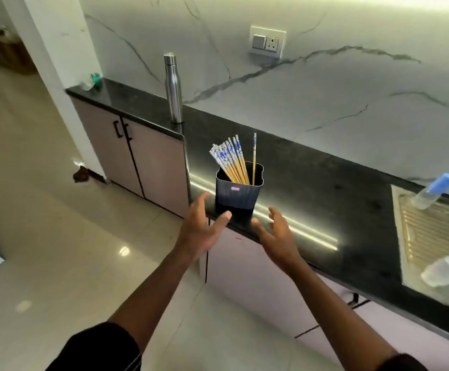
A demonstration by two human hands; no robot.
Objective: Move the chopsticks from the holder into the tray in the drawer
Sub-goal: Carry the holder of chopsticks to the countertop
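Opening step, nothing grasped: our left hand [200, 231] and right hand [275, 234] hover spread, empty. The holder [238, 195] stands on the bench [325, 199] between and just beyond them, chopsticks [231, 162] inside. Next we likely pinch those; no open drawer visible.

both arms reach forward — left grip [200, 228] and right grip [277, 232] spread, fingers relaxed, palms facing inward.

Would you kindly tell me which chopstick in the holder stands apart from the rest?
The lone chopstick at the right of the holder: it stands nearly upright by itself, while the other chopsticks lean leftward together in a fan.
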